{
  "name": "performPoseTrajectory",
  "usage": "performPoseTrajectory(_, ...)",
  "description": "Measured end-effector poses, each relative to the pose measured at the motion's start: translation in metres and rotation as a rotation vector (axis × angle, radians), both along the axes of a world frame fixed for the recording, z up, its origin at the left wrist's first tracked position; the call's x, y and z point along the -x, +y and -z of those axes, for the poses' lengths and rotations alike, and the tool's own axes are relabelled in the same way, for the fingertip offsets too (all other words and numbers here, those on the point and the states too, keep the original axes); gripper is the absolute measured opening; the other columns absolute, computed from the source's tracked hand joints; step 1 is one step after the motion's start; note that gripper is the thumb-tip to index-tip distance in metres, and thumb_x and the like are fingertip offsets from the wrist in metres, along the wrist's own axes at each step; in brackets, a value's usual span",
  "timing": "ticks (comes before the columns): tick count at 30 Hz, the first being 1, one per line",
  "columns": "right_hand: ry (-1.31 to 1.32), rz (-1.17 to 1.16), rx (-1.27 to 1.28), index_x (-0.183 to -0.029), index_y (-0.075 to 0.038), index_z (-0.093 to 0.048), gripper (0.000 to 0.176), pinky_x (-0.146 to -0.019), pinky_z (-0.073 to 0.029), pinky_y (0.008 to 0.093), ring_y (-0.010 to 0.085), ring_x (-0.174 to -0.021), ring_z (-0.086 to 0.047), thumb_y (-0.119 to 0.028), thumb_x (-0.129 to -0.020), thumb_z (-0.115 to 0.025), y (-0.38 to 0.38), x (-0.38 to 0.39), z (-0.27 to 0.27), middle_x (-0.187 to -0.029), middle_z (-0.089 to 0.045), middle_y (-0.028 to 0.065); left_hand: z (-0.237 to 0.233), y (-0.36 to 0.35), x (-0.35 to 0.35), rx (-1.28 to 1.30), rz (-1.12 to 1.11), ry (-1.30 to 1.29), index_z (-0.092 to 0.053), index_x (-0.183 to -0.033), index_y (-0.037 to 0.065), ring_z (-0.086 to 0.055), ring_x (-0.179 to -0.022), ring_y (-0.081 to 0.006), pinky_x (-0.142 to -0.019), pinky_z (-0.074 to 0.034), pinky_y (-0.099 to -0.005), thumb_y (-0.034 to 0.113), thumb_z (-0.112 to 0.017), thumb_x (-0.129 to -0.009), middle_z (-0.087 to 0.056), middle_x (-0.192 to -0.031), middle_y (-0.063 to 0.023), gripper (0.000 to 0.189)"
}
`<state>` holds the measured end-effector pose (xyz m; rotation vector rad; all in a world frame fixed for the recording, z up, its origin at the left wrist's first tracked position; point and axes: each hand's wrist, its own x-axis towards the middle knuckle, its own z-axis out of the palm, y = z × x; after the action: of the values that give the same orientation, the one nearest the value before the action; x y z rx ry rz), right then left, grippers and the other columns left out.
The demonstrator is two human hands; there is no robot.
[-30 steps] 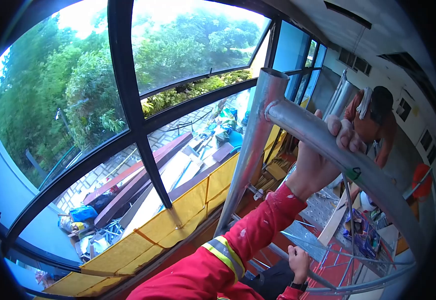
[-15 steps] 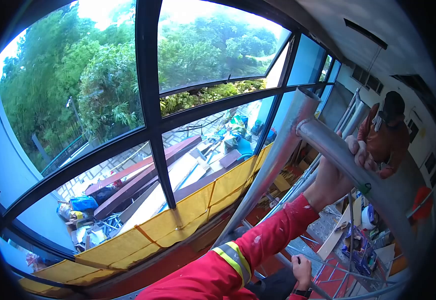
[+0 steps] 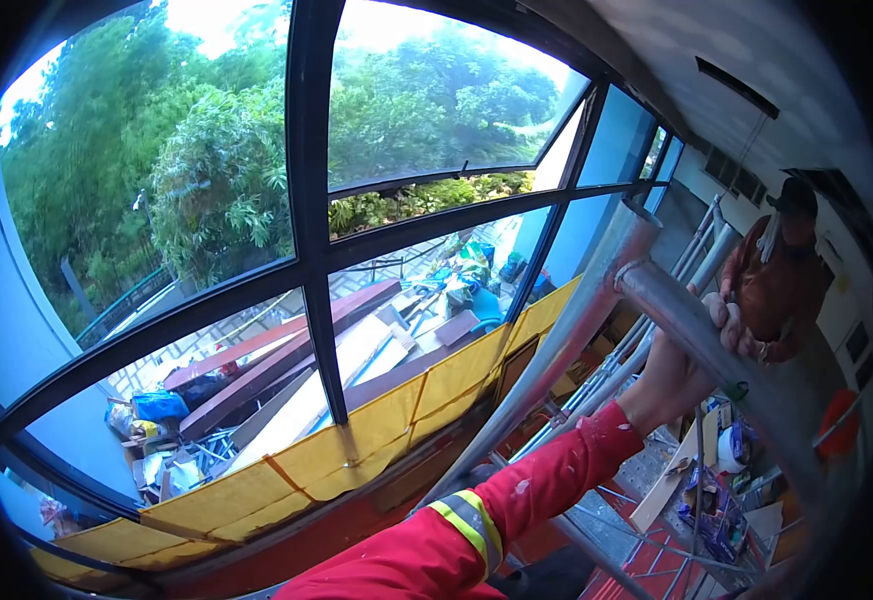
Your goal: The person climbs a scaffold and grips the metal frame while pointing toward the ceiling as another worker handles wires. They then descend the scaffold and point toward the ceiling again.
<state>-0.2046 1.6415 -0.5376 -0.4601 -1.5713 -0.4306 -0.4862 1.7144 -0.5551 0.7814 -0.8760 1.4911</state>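
Note:
My left hand (image 3: 669,385), in a red sleeve with a reflective band, reaches up to the metal tube of a scaffold frame (image 3: 672,298). The hand is closed round the tube from below, with part of its fingers hidden behind the metal. The upright tube (image 3: 567,345) of the same frame leans to the left of it, its open end at the top. Just beyond my hand, pale fingers (image 3: 732,325) overlap the tube where a co-worker's sleeves meet it. A green tie (image 3: 740,389) sits on the tube farther along. My right hand is out of view.
A co-worker (image 3: 782,270) in a cap stands behind the frame at right. Windows with a black frame (image 3: 309,240) run along the left, above a yellow sheet (image 3: 377,425). More metal tubes (image 3: 617,375), boards (image 3: 667,480) and a white bucket (image 3: 730,450) lie below. Timber (image 3: 257,390) is piled outside.
My right hand, seen low in the middle earlier, has left the view. The frame's top has shifted slightly right and down in view; my left hand keeps its hold. The co-worker appears more upright.

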Motion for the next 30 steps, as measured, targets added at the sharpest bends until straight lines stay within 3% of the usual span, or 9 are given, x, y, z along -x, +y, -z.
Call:
performPoseTrajectory(2,0.102,0.270,0.042,-0.094,0.004,-0.064,0.033,-0.073,-0.050,0.0360,0.0271,-0.078,-0.064,-0.027,-0.095,-0.053,0.040,-0.053,-0.010,-0.086,-0.066,0.0154,0.000,0.002,0.000,-0.022,-0.018,0.001,-0.047,-0.081,0.006,-0.053,-0.080,-0.0263,-0.088,-0.042,-0.0417,0.041,-0.022,-0.102,-0.048,-0.075,-0.0101,0.047)
performPoseTrajectory(5,-0.503,0.555,-0.018,-0.092,-0.001,-0.066,0.032,-0.075,-0.050,0.0368,0.0300,-0.083,-0.064,-0.031,-0.094,-0.054,0.052,-0.037,-0.046,-0.091,-0.067,0.0150,0.002,0.003,0.000,-0.013,-0.021,0.007,-0.047,-0.081,0.007,-0.052,-0.079,-0.0264,-0.088,-0.041,-0.0415,0.041,-0.023,-0.102,-0.048,-0.074,-0.0101,0.047)
performPoseTrajectory(9,-0.273,0.716,-0.132,-0.078,-0.001,-0.064,0.053,-0.062,-0.039,0.0500,0.0415,-0.071,-0.058,-0.040,-0.099,-0.034,0.080,-0.052,-0.018,-0.075,-0.062,0.0229,0.001,-0.005,0.001,0.041,0.035,-0.020,-0.045,-0.083,0.005,-0.050,-0.076,-0.0263,-0.083,-0.042,-0.0399,0.042,-0.026,-0.101,-0.049,-0.074,-0.0101,0.045)
performPoseTrajectory(13,-0.317,0.728,-0.245,-0.082,-0.001,-0.064,0.052,-0.063,-0.039,0.0506,0.0422,-0.073,-0.058,-0.040,-0.099,-0.034,0.088,-0.060,-0.013,-0.077,-0.062,0.0239,0.003,0.002,0.001,0.008,0.072,-0.019,-0.046,-0.083,0.006,-0.048,-0.079,-0.0251,-0.085,-0.041,-0.0385,0.042,-0.027,-0.101,-0.049,-0.074,-0.0094,0.044)
performPoseTrajectory(16,-0.599,1.105,-0.016,-0.117,-0.007,-0.052,0.030,-0.077,-0.045,0.0439,0.0339,-0.093,-0.058,-0.018,-0.089,-0.050,0.108,-0.126,0.004,-0.100,-0.059,0.0169,0.003,0.003,0.002,0.005,0.050,0.009,-0.046,-0.084,0.006,-0.048,-0.082,-0.0254,-0.087,-0.040,-0.0389,0.041,-0.028,-0.101,-0.049,-0.076,-0.0095,0.043)
performPoseTrajectory(18,-0.744,1.289,0.128,-0.138,-0.012,-0.041,0.056,-0.086,-0.047,0.0403,0.0291,-0.105,-0.058,-0.006,-0.084,-0.057,0.124,-0.161,0.012,-0.114,-0.056,0.0125,0.002,0.000,0.002,-0.001,0.063,0.017,-0.046,-0.086,0.006,-0.049,-0.084,-0.0257,-0.090,-0.040,-0.0399,0.041,-0.029,-0.101,-0.049,-0.077,-0.0093,0.041)
performPoseTrajectory(22,-0.763,1.295,0.212,-0.144,-0.014,-0.032,0.063,-0.088,-0.046,0.0393,0.0287,-0.109,-0.055,-0.002,-0.086,-0.053,0.126,-0.161,0.013,-0.118,-0.053,0.0129,0.003,-0.004,0.002,0.025,0.080,0.006,-0.050,-0.088,0.006,-0.052,-0.089,-0.0281,-0.095,-0.039,-0.0420,0.039,-0.027,-0.102,-0.052,-0.082,-0.0101,0.043)
performPoseTrajectory(27,-0.729,1.271,0.154,-0.144,-0.011,-0.034,0.057,-0.089,-0.045,0.0404,0.0306,-0.108,-0.054,-0.004,-0.089,-0.048,0.119,-0.143,0.009,-0.116,-0.053,0.0159,0.032,-0.024,-0.014,0.394,-0.423,0.100,-0.053,-0.103,0.005,-0.052,-0.106,-0.0244,-0.094,-0.041,-0.0419,0.033,-0.035,-0.100,-0.058,-0.100,-0.0093,0.033)
performPoseTrajectory(30,-0.725,1.185,0.188,-0.143,-0.011,-0.035,0.053,-0.091,-0.044,0.0409,0.0302,-0.109,-0.054,-0.005,-0.091,-0.045,0.121,-0.141,0.009,-0.117,-0.053,0.0161,0.079,-0.034,-0.002,0.294,-0.947,0.685,-0.058,-0.104,0.006,-0.052,-0.107,-0.0259,-0.093,-0.042,-0.0415,0.034,-0.040,-0.101,-0.057,-0.112,-0.0098,0.033)
